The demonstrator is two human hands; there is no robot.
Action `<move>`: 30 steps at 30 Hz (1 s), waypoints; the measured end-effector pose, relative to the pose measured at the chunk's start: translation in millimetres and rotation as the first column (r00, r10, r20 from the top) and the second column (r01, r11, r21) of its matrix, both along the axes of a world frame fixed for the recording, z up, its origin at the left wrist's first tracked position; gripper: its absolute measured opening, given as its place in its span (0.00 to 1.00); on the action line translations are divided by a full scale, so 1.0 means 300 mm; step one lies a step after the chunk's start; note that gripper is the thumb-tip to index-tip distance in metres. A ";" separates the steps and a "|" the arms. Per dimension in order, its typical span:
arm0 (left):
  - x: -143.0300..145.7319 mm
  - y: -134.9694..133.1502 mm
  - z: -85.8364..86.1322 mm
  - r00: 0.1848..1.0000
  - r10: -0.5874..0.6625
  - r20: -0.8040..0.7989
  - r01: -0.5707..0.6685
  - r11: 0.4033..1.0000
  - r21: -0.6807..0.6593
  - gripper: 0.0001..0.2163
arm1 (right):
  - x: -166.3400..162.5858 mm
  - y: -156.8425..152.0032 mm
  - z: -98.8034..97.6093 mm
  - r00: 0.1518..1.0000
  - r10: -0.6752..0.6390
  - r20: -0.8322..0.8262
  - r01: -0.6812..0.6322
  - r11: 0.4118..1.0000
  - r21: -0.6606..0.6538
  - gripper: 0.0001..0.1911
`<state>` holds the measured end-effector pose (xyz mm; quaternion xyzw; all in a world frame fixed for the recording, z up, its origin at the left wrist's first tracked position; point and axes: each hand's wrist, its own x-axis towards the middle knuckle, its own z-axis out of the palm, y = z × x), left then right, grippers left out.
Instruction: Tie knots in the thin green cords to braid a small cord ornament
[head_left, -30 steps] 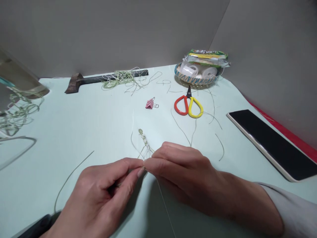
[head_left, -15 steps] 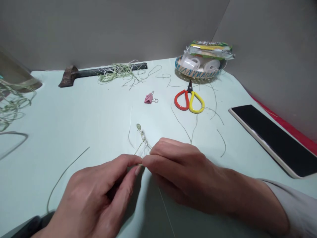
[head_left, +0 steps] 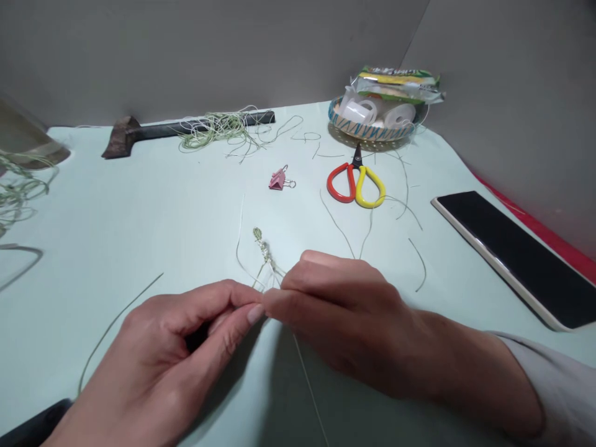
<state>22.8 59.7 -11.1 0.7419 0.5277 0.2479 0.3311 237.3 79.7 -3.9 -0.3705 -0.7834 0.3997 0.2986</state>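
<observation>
My left hand (head_left: 172, 354) and my right hand (head_left: 344, 310) meet fingertip to fingertip low in the middle of the pale green table (head_left: 139, 211). Both pinch thin pale green cords at the same spot. A short knotted piece of cord (head_left: 264, 251) with a small loop at its far end runs away from the pinch and lies on the table. A loose strand (head_left: 305, 385) trails toward me below the hands.
Red and yellow scissors (head_left: 356, 185) lie behind the hands, a pink binder clip (head_left: 278, 180) to their left. A woven basket (head_left: 372, 121) holds tape rolls and a packet. A dark phone (head_left: 516, 254) lies right. A cord bundle (head_left: 214, 127) lies over a dark stick at the back.
The view has tilted, so everything sits slightly higher and farther left. Both hands keep the same pinch on the cords, and my left thumb has slid a little under the right fingertips.
</observation>
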 end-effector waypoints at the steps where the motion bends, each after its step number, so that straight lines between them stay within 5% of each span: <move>1: 0.002 0.001 0.001 1.000 -0.008 -0.008 0.008 1.000 0.003 0.08 | -0.002 0.001 0.000 0.999 -0.018 -0.027 0.018 1.000 0.000 0.19; 8: -0.006 -0.021 0.001 0.990 -0.007 -0.141 0.041 0.970 0.241 0.10 | 0.001 0.003 -0.022 0.999 -0.032 0.013 0.031 0.994 0.103 0.16; 16: -0.008 -0.025 0.000 0.976 0.003 -0.219 0.063 0.954 0.292 0.10 | 0.012 -0.004 -0.037 0.992 0.029 0.125 -0.072 0.933 0.352 0.13; 30: -0.028 0.016 0.016 0.982 -0.085 -0.169 0.116 0.976 0.185 0.04 | 0.005 0.028 -0.022 0.993 0.032 -0.112 -0.037 0.998 -0.046 0.08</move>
